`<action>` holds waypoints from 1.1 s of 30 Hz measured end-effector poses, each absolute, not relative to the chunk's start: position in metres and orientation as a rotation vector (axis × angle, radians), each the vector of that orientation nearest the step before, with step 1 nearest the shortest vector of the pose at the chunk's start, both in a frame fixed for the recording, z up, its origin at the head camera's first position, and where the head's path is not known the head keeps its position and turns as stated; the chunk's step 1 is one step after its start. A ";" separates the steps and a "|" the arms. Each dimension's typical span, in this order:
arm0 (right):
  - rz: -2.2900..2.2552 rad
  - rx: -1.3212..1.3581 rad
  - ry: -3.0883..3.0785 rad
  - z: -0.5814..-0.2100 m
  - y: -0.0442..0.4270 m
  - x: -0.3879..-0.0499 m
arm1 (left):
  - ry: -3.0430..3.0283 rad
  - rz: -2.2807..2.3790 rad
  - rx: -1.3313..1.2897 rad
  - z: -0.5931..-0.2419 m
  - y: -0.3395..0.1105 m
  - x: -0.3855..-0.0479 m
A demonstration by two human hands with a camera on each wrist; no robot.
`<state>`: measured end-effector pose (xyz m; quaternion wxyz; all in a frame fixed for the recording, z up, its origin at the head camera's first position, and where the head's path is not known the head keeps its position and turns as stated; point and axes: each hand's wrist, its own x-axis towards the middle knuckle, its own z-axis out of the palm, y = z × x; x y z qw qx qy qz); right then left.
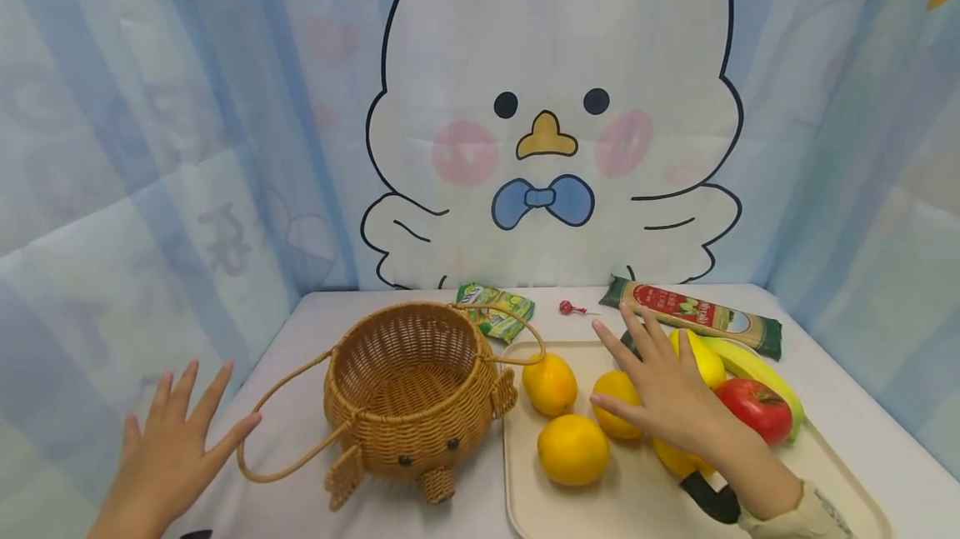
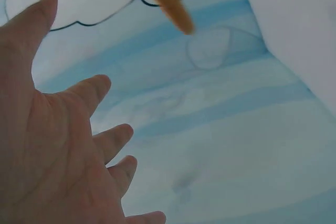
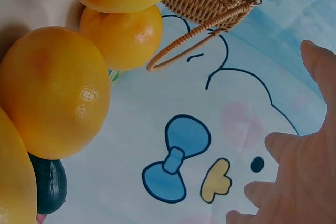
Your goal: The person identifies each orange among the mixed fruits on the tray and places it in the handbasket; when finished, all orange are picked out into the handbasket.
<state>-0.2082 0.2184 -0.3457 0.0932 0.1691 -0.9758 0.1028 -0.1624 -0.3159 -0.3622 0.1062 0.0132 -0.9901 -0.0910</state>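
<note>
My left hand (image 1: 168,456) is held with fingers spread, to the left of a wicker basket (image 1: 420,447) with an animal face and two loop handles. In the left wrist view its palm (image 2: 58,145) holds nothing, and a basket handle (image 2: 168,3) shows at the top. My right hand (image 1: 667,393), fingers also spread, hovers over a cream tray (image 1: 525,506) of fruit. Under and beside it are several orange-yellow fruits (image 1: 573,450), a red apple (image 1: 753,412) and a banana (image 1: 765,372). The right wrist view shows a dark green item (image 3: 50,184), partly hidden by fruit.
Behind the basket lies a green snack packet (image 1: 517,306). A red lollipop (image 1: 566,307) and a long green-and-red package (image 1: 701,318) lie along the table's back edge. Printed curtains (image 1: 547,256) enclose the white table (image 1: 300,356) at the back and sides.
</note>
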 end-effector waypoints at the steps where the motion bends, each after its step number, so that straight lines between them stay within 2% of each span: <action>1: 0.306 0.504 -2.896 -0.346 0.218 -0.208 | -2.922 -0.276 0.047 -0.366 -0.320 -0.162; 8: 0.319 0.508 -2.898 -0.346 0.218 -0.208 | -2.957 -0.278 0.094 -0.382 -0.342 -0.157; 15: 0.316 0.507 -2.903 -0.347 0.218 -0.207 | -2.949 -0.096 -0.013 -0.413 -0.349 -0.158; 21: 0.325 0.498 -2.905 -0.348 0.218 -0.206 | -2.973 -0.260 -0.096 -0.428 -0.319 -0.170; 26: 0.329 0.489 -2.911 -0.348 0.219 -0.205 | -2.898 -0.590 -0.233 -0.432 -0.291 -0.184; 33: 0.327 0.501 -2.900 -0.349 0.221 -0.204 | -2.909 -0.936 -0.331 -0.410 -0.264 -0.198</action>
